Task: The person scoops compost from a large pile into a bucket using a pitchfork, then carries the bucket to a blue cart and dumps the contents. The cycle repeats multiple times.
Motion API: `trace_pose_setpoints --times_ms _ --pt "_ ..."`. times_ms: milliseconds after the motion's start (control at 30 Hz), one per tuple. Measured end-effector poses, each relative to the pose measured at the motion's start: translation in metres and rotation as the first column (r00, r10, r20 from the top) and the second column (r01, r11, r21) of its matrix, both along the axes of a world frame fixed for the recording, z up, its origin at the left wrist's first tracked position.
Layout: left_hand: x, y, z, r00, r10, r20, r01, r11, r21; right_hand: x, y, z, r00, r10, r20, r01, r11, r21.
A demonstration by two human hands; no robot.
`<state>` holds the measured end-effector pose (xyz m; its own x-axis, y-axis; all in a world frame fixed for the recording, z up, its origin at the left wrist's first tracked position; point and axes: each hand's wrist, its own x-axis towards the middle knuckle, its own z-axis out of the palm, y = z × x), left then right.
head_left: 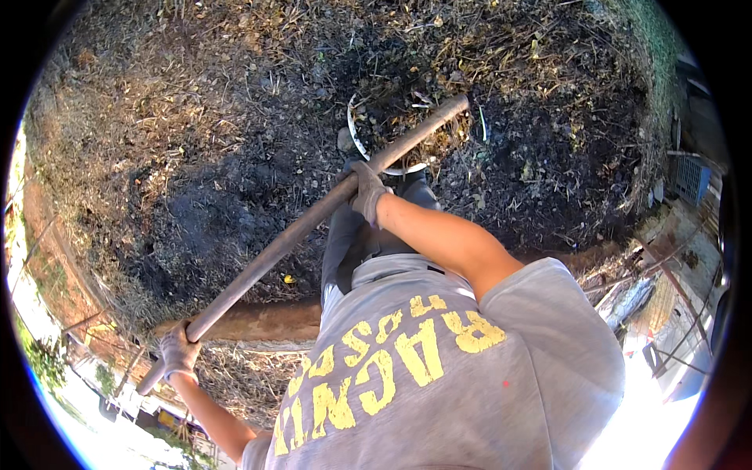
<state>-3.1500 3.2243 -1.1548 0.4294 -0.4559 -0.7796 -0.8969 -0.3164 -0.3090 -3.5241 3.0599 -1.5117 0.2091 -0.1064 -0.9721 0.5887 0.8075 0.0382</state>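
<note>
A long wooden pole (270,256) slants across my body from the lower left to the upper right. My gloved left hand (180,350) is wrapped round it near its lower end. Farther up, in front of my legs, my gloved right hand (368,193) grips the same pole. Beyond that hand the pole runs on to a blunt end over the ground; no tool head shows at either end. Under the upper part lies a white curved rim (357,133), partly covered by soil and plant litter.
Dark soil strewn with straw and dry leaves (211,211) spreads around my feet. A grey stone (345,140) lies beside the white rim. Behind me runs a brown log-like edge (254,321). At the far right stand a blue crate (692,180) and scattered boards.
</note>
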Motion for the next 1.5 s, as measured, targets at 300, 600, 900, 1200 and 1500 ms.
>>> trace_pose_setpoints --times_ms 300,600,900,1200,1500 --pt "0.09 -0.012 -0.077 0.991 -0.011 -0.13 0.014 1.0 0.022 0.038 0.016 -0.06 0.999 -0.033 0.003 0.033 0.991 -0.127" --pt "0.122 0.007 -0.112 0.982 -0.033 -0.186 0.037 0.999 0.02 0.071 0.023 -0.05 0.933 -0.308 -0.184 0.298 0.951 -0.08" --pt "0.094 0.062 -0.126 0.972 0.106 -0.21 -0.098 0.994 0.048 0.048 0.027 -0.054 0.986 -0.164 -0.01 0.164 0.979 0.125" --pt "0.082 0.079 -0.16 0.963 0.156 -0.222 -0.126 0.982 0.142 0.032 0.022 -0.028 0.962 -0.268 -0.059 0.274 0.942 0.192" --pt "0.016 -0.053 -0.23 0.93 -0.049 -0.363 0.027 0.997 -0.065 -0.07 -0.09 0.073 0.916 -0.296 -0.269 0.276 0.955 -0.111"
